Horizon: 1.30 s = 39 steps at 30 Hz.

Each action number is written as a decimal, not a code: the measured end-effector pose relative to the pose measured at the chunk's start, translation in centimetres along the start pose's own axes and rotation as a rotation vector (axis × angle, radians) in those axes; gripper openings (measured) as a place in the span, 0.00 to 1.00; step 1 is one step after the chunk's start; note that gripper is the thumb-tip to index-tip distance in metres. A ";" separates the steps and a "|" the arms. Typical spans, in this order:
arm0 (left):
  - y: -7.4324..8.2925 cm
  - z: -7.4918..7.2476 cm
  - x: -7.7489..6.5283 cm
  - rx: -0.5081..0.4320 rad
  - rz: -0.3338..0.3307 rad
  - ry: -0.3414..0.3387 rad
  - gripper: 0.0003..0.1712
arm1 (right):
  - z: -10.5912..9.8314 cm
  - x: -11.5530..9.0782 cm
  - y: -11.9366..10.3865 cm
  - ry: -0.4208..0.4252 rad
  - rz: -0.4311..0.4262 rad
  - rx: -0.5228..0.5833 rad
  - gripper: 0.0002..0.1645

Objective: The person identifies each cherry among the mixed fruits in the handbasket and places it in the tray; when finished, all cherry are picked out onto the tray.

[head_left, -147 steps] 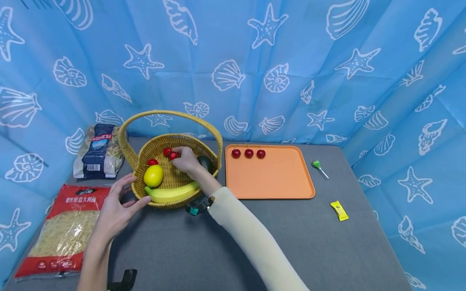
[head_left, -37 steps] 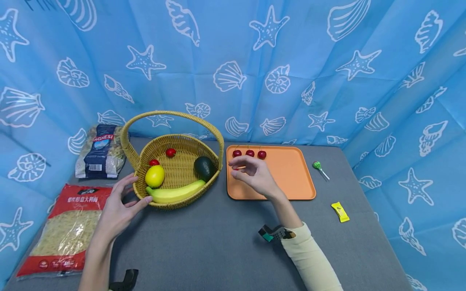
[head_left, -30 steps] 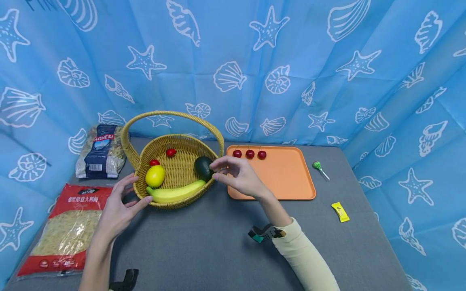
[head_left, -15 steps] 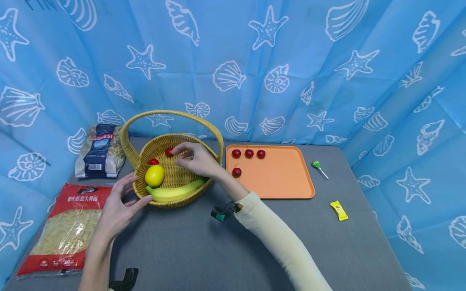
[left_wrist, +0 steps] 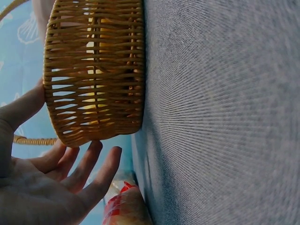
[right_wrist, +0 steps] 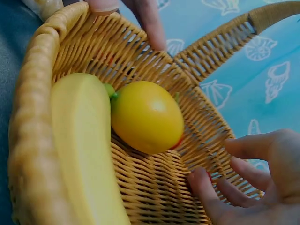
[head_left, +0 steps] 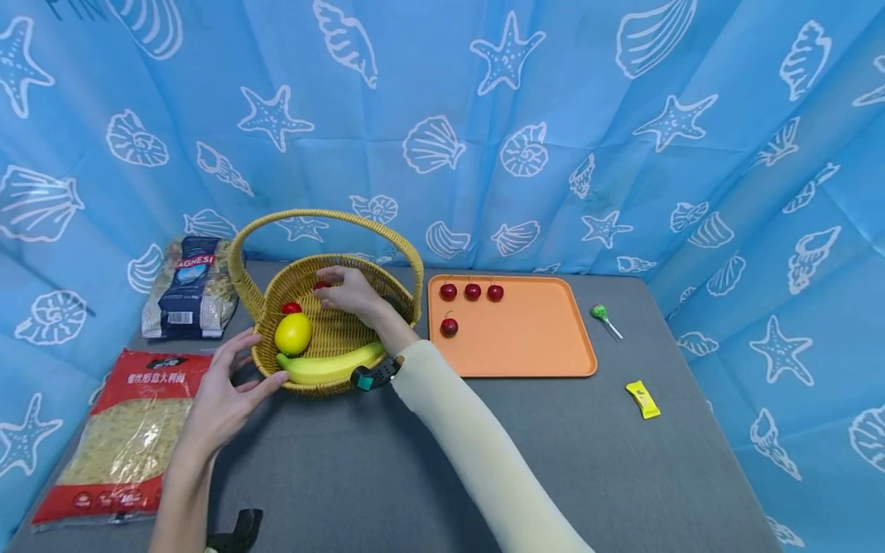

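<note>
We record: tabletop (head_left: pixel 332 461), grey. Wicker basket (head_left: pixel 333 332), near its far edge, left of centre. Orange tray (head_left: pixel 522 330), right of the basket. Left hand (head_left: pixel 220 388), gripping the basket's near-left rim. Right hand (head_left: pixel 354 296), inside; we cannot tell whether it grips. Banana (head_left: pixel 328 367), along the near rim. Red fruit (head_left: pixel 321 285), at the right fingertips.

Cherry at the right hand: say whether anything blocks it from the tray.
Yes: the right rim of the wicker basket and the right leg of its handle stand between the cherry and the orange tray. Nothing visible separates the cherry from the right hand.
</note>
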<state>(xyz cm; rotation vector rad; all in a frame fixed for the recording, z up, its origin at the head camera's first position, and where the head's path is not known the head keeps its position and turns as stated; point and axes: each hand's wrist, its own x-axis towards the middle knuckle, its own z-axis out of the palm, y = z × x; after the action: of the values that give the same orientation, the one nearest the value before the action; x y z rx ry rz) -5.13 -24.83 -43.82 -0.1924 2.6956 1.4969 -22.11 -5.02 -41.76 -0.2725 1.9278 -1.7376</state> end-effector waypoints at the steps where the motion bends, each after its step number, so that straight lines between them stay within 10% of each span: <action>1: 0.0 0.1 0.1 0.000 0.000 0.000 0.50 | 0.2 0.1 0.1 0.002 0.009 -0.017 0.31; 19: -0.2 0.0 0.2 0.002 0.027 0.016 0.48 | 1.8 0.0 1.2 -0.111 0.068 -0.155 0.34; 28: -0.3 0.0 0.2 -0.011 0.017 0.003 0.49 | 1.6 -0.6 1.5 0.045 -0.001 -0.129 0.26; 39: -0.3 0.0 0.0 -0.011 0.003 0.007 0.51 | -1.1 -6.5 0.4 -0.043 -0.154 -0.073 0.26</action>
<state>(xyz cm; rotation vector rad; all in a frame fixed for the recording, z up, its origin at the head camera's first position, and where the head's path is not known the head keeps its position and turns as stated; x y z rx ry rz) -5.12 -24.97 -44.03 -0.1935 2.6945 1.5152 -17.18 -0.86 -40.55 -0.4927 1.9871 -1.7442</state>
